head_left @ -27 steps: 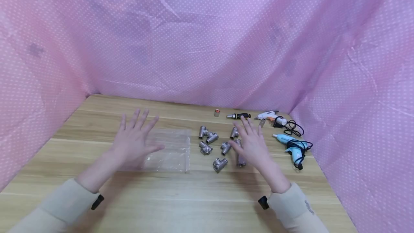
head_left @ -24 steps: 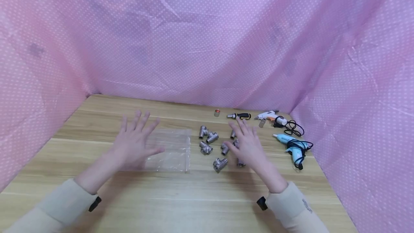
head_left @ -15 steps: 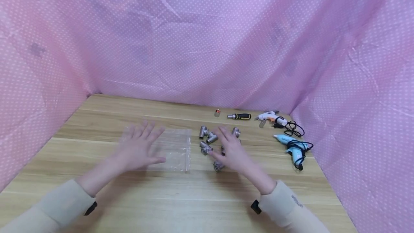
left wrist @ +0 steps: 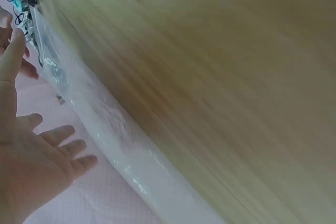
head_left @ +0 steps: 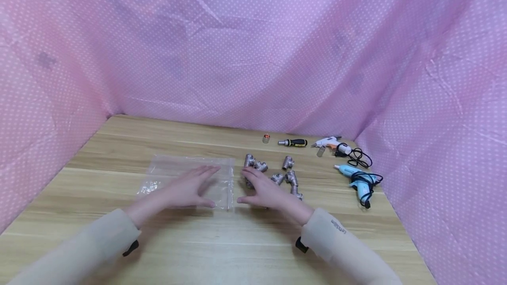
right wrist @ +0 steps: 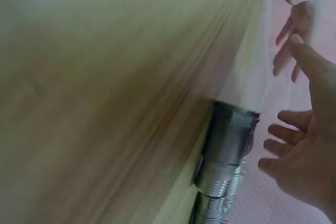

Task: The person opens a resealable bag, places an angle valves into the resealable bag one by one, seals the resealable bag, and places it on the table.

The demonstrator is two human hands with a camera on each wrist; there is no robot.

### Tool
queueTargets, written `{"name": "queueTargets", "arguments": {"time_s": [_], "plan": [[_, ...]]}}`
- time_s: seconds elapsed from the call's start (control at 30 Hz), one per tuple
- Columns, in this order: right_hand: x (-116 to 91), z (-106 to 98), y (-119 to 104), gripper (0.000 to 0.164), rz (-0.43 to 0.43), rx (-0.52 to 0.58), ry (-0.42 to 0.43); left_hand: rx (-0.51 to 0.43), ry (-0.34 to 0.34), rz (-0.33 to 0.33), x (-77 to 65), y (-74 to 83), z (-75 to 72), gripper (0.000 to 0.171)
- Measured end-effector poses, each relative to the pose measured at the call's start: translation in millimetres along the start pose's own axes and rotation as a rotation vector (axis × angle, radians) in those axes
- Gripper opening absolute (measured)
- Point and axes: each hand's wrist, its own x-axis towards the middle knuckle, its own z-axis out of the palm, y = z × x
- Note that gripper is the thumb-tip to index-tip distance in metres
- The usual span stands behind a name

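My left hand (head_left: pixel 184 189) hovers over a clear zip-lock bag (head_left: pixel 166 168) that lies flat on the table, its fingers spread slightly and holding nothing. To its right, my right hand (head_left: pixel 264 191) is above several metal pipe tees (head_left: pixel 288 162), hiding some of them. The two hands point inward with a gap between the fingertips. In the left wrist view, the palm (left wrist: pixel 37 166) is off the bag. A metal pipe tee (right wrist: pixel 226 140) shows close up in the right wrist view, apart from the loosely bent fingers (right wrist: pixel 286 134).
Along the back right lie a screwdriver (head_left: pixel 293 143), a small clear container with something red (head_left: pixel 266 138) and a white glue gun (head_left: pixel 328 142). A light blue glue gun (head_left: pixel 360 184) with a wrapped black cord is at the right edge. Pink dotted cloth (head_left: pixel 237 56) encloses the table.
Both hands have moved inward and turned from palms-down with spread fingers to facing each other. More of the bag's left part shows. The tees and tools have stayed in place.
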Motion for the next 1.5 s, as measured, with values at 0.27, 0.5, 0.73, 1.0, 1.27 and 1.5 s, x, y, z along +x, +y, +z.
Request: {"name": "queueTargets", "arguments": {"time_s": [0.27, 0.5, 0.73, 1.0, 1.27, 1.5], "plan": [[18, 6, 6, 0.074, -0.112, -0.065, -0.091, -0.161, -0.025, 0.019, 21.4, 3.4, 10.6, 0.106], [25, 10, 12, 0.075, -0.155, -0.016, -0.143, -0.206, -0.046, 0.041, 32.1, 1.6, 13.8, 0.104], [27, 10, 13, 0.078, -0.194, -0.012, -0.174, -0.209, -0.068, 0.09, 41.1, 1.6, 11.1, 0.095], [28, 11, 14, 0.078, -0.239, -0.047, -0.204, -0.445, -0.12, -0.053, 42.2, -3.3, 8.6, 0.081], [30, 10, 15, 0.073, -0.271, -0.069, -0.212, -0.752, -0.118, -0.134, 34.3, -15.7, 6.7, 0.056], [36, 7, 14, 0.067, -0.296, 0.034, -0.153, -0.518, -0.013, -0.005, 33.5, -16.7, -1.0, 0.044]]}}
